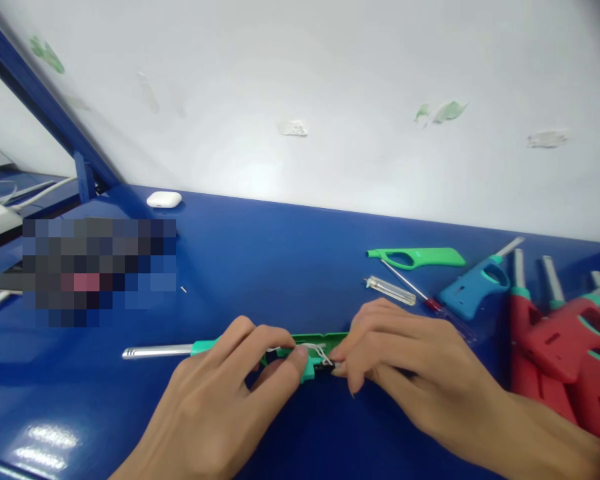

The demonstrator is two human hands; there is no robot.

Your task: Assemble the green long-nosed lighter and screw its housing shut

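Blue tabletop (260, 267) below a white wall (330, 67) bears a green gas lighter (325, 341) near centre, nozzle pointing left. Left hand (230, 393) pinches its body; right hand (405, 360) clamps its right end, with red lighters (570, 353) to the right.

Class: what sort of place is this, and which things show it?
Probably an assembly or repair bench: an opened green lighter on the blue table, a screwdriver nearby, red lighters piled at right.

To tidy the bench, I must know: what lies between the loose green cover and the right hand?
The head view shows a small clear tube and a screwdriver between the green cover and the right hand, whose fingers pinch the green lighter.
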